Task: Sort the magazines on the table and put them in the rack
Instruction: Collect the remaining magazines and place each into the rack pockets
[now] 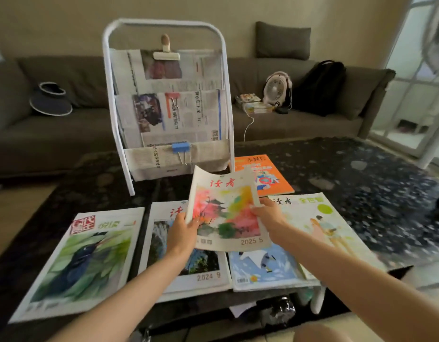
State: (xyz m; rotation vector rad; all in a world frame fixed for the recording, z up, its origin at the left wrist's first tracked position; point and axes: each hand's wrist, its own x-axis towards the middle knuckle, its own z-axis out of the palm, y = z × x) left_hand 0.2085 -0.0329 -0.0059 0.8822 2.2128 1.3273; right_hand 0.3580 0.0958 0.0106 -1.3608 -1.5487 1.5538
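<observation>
Dark table (361, 174) full of magazines (85, 262); my left hand (182, 230) and right hand (267, 214) grip the pagoda magazine (226, 213), rack (164, 21) just beyond.

the raised magazine (226, 213) hides part of the title on the 2024 magazine (189, 275) and the top of the blue-covered magazine (263, 267). how the left hand (182, 230) and right hand (267, 214) lie behind its cover cannot be seen. newsprint (179, 112) in the rack (164, 21) is too blurred to read. the tabletop (373, 181) smears at right. both forearms (129, 292) run off the bottom edge.
</observation>
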